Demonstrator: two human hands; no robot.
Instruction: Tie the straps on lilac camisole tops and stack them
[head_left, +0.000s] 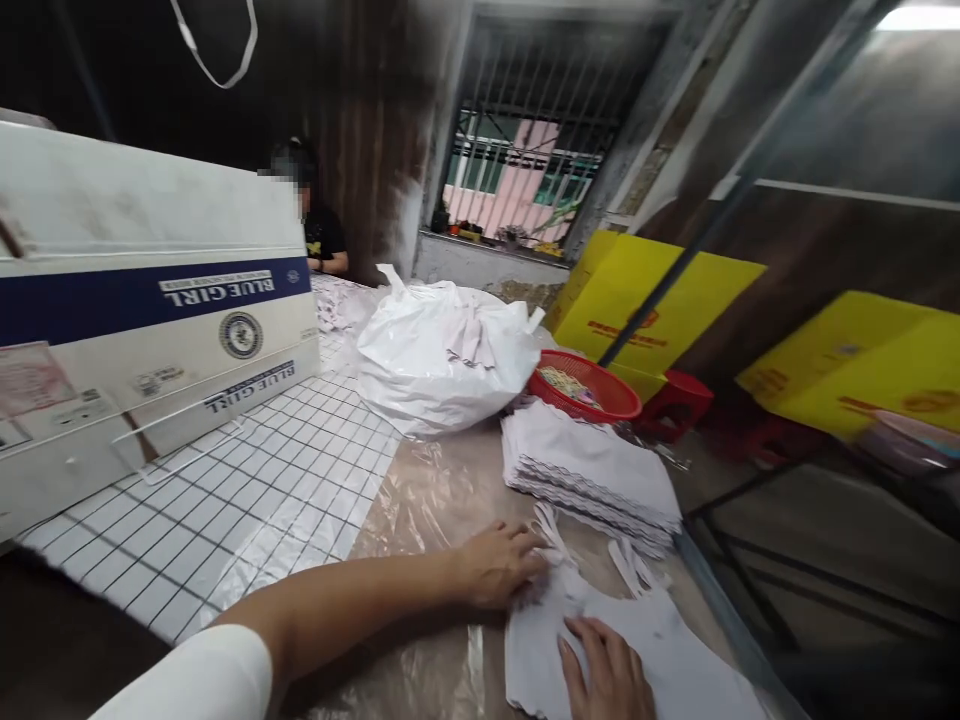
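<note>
A white garment [660, 640] with thin straps at its top lies spread on the table at the lower right. My left hand [499, 565] reaches across to its upper left corner, fingers curled down on the cloth by one strap; the fingertips are blurred. Lower down, my right hand [607, 670] rests flat on the garment with its fingers stretched out and a little apart. Just beyond is a neat stack of white cloth pieces [589, 465] with wavy edges.
A stuffed white plastic bag [442, 350] and a red basket [622, 390] stand behind the stack. At left is a big carton [187, 300] on a checked cloth [300, 450]. Yellow boxes [660, 290] are at right. Another person [324, 235] sits at the far end.
</note>
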